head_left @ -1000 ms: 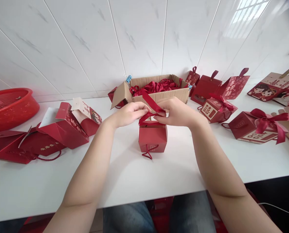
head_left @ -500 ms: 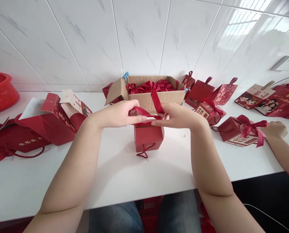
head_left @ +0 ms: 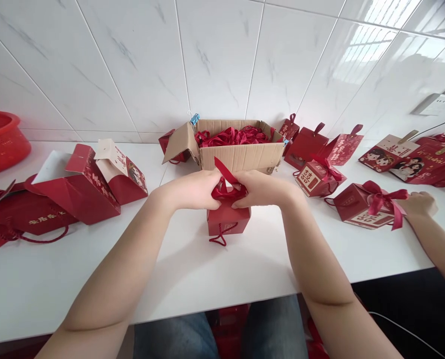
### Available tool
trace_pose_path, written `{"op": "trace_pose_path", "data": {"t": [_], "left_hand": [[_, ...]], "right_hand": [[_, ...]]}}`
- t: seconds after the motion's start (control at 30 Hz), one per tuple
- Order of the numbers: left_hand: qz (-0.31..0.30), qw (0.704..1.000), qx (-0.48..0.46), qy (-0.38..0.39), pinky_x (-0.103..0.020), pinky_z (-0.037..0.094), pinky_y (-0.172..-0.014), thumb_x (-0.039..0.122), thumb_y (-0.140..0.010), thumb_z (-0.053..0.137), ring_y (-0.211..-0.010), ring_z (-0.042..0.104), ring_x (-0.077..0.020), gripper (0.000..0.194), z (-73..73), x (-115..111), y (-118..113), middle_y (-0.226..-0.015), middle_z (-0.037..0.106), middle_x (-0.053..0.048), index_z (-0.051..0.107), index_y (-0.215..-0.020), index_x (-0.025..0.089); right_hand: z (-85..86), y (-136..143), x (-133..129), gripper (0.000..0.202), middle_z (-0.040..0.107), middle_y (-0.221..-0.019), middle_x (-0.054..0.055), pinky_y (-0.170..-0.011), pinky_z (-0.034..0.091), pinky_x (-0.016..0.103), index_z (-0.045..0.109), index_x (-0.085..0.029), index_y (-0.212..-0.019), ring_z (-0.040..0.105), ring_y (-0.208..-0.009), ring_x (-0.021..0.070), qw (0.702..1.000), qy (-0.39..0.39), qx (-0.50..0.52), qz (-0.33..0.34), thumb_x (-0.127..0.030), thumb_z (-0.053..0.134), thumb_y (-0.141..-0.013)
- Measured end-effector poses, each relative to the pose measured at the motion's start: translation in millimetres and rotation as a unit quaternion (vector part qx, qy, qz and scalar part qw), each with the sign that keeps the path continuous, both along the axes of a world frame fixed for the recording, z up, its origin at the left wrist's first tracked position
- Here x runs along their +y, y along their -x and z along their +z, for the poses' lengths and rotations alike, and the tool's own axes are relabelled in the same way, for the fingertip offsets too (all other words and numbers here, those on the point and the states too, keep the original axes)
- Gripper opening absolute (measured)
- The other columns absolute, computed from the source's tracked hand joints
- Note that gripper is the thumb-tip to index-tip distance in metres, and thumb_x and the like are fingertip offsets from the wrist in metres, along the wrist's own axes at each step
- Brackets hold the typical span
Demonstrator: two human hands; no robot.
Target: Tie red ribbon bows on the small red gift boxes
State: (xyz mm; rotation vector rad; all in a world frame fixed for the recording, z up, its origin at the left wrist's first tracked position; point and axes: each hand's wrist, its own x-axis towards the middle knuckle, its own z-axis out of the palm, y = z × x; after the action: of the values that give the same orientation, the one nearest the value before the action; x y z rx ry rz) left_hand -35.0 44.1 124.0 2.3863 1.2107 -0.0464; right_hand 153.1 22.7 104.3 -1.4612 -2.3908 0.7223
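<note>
A small red gift box (head_left: 228, 221) stands on the white table in front of me, its twisted red cord hanging down the near side. Red satin ribbon (head_left: 225, 171) lies over its top, one end sticking up between my hands. My left hand (head_left: 202, 189) grips the ribbon from the left, its thumb by the box top. From the right, my right hand (head_left: 256, 188) also pinches the ribbon, close to the left one. The fingertips on the far side are partly hidden.
Behind stands a cardboard carton (head_left: 241, 154) of red ribbons. Red boxes (head_left: 95, 192) and a red basin (head_left: 3, 144) are at left. Bow-tied boxes (head_left: 368, 204) are at right, with another person's hand (head_left: 419, 203) beside one. The table's front edge (head_left: 215, 311) is near.
Both hands have come closer together and lower onto the box top. The ribbon between them has drawn in, and its raised end now leans left.
</note>
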Motion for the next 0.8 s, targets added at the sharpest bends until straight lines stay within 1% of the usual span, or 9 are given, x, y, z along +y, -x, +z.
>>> {"op": "trace_pose_path", "data": {"t": [0.13, 0.2, 0.3, 0.37, 0.43, 0.53, 0.63, 0.7, 0.8], "left_hand": [[0.03, 0.999, 0.01, -0.044, -0.029, 0.036, -0.051, 0.029, -0.066, 0.062, -0.071, 0.057, -0.0193, 0.035, 1.7, -2.0, 1.3, -0.098, 0.055, -0.005, 0.037, -0.088, 0.023], [0.037, 0.998, 0.021, -0.056, -0.028, 0.037, -0.051, 0.03, -0.067, 0.062, -0.072, 0.057, -0.0183, 0.036, 2.9, -3.5, 1.8, -0.103, 0.052, -0.006, 0.035, -0.089, 0.023], [0.051, 0.997, 0.027, -0.058, -0.029, 0.037, -0.051, 0.033, -0.067, 0.065, -0.072, 0.056, -0.0181, 0.04, 3.7, -4.9, 1.6, -0.104, 0.051, -0.006, 0.034, -0.089, 0.023], [0.062, 0.997, 0.015, -0.052, -0.029, 0.037, -0.052, 0.04, -0.066, 0.068, -0.074, 0.057, -0.0195, 0.045, 4.4, -4.1, 2.5, -0.101, 0.052, -0.005, 0.033, -0.09, 0.023], [0.064, 0.997, -0.008, -0.038, -0.029, 0.037, -0.053, 0.048, -0.065, 0.069, -0.075, 0.057, -0.0208, 0.05, 5.7, -1.5, 5.5, -0.094, 0.054, -0.004, 0.034, -0.09, 0.023], [0.049, 0.998, -0.038, -0.013, -0.028, 0.038, -0.053, 0.053, -0.066, 0.069, -0.074, 0.057, -0.0204, 0.051, 8.4, 5.0, 13.7, -0.087, 0.056, -0.002, 0.035, -0.091, 0.023], [0.015, 0.999, -0.046, 0.013, -0.027, 0.038, -0.054, 0.052, -0.069, 0.068, -0.072, 0.056, -0.0189, 0.049, 10.6, 11.1, 22.1, -0.085, 0.057, -0.001, 0.039, -0.096, 0.024], [-0.017, 0.998, -0.056, 0.033, -0.027, 0.04, -0.055, 0.048, -0.071, 0.067, -0.072, 0.056, -0.0181, 0.046, 11.2, 13.1, 25.6, -0.088, 0.059, -0.002, 0.041, -0.101, 0.024], [-0.043, 0.995, -0.08, 0.045, -0.027, 0.042, -0.058, 0.039, -0.073, 0.066, -0.075, 0.056, -0.0169, 0.041, 10.8, 12.9, 26.5, -0.096, 0.06, -0.002, 0.04, -0.101, 0.024]], "right_hand": [[9.4, -5.5, -3.3, 0.018, 0.059, -0.076, -0.001, -0.05, 0.034, 0.025, 0.049, -0.022, -0.079, 0.052, -0.063, 0.014, 1.0, 0.012, -0.007, 0.002, -0.024, 0.064, -0.069], [13.1, -9.5, -4.8, 0.018, 0.058, -0.078, -0.001, -0.053, 0.036, 0.025, 0.049, -0.021, -0.082, 0.053, -0.066, 0.0145, 1.0, 0.012, -0.002, 0.002, -0.026, 0.063, -0.071], [14.3, -13.6, -5.4, 0.024, 0.055, -0.087, 0.001, -0.057, 0.039, 0.026, 0.049, -0.021, -0.084, 0.053, -0.073, 0.0159, 1.0, -0.017, -0.01, -0.013, -0.028, 0.066, -0.069], [14.0, -14.8, -5.5, 0.031, 0.052, -0.095, 0.003, -0.059, 0.042, 0.028, 0.048, -0.02, -0.084, 0.053, -0.077, 0.0166, 0.998, -0.034, -0.012, -0.044, -0.032, 0.07, -0.066], [14.2, -15.9, -6.0, 0.035, 0.05, -0.098, 0.004, -0.059, 0.043, 0.028, 0.047, -0.02, -0.085, 0.053, -0.076, 0.0164, 0.997, -0.035, -0.003, -0.074, -0.038, 0.072, -0.066], [16.1, -19.0, -6.9, 0.032, 0.051, -0.092, 0.003, -0.059, 0.043, 0.028, 0.047, -0.021, -0.086, 0.054, -0.073, 0.0155, 0.996, -0.035, 0.017, -0.076, -0.041, 0.067, -0.072], [17.7, -23.6, -7.2, 0.018, 0.055, -0.086, 0.001, -0.06, 0.043, 0.027, 0.047, -0.02, -0.088, 0.056, -0.073, 0.015, 0.998, -0.021, 0.05, -0.042, -0.031, 0.059, -0.079], [18.0, -26.1, -7.0, 0.013, 0.057, -0.086, 0.001, -0.061, 0.043, 0.026, 0.047, -0.02, -0.089, 0.057, -0.073, 0.0144, 0.997, -0.007, 0.069, -0.025, -0.025, 0.055, -0.08], [18.1, -26.5, -7.0, 0.018, 0.06, -0.087, 0.002, -0.058, 0.042, 0.025, 0.049, -0.02, -0.09, 0.057, -0.073, 0.0147, 0.998, -0.001, 0.054, -0.012, -0.027, 0.059, -0.077]]}}
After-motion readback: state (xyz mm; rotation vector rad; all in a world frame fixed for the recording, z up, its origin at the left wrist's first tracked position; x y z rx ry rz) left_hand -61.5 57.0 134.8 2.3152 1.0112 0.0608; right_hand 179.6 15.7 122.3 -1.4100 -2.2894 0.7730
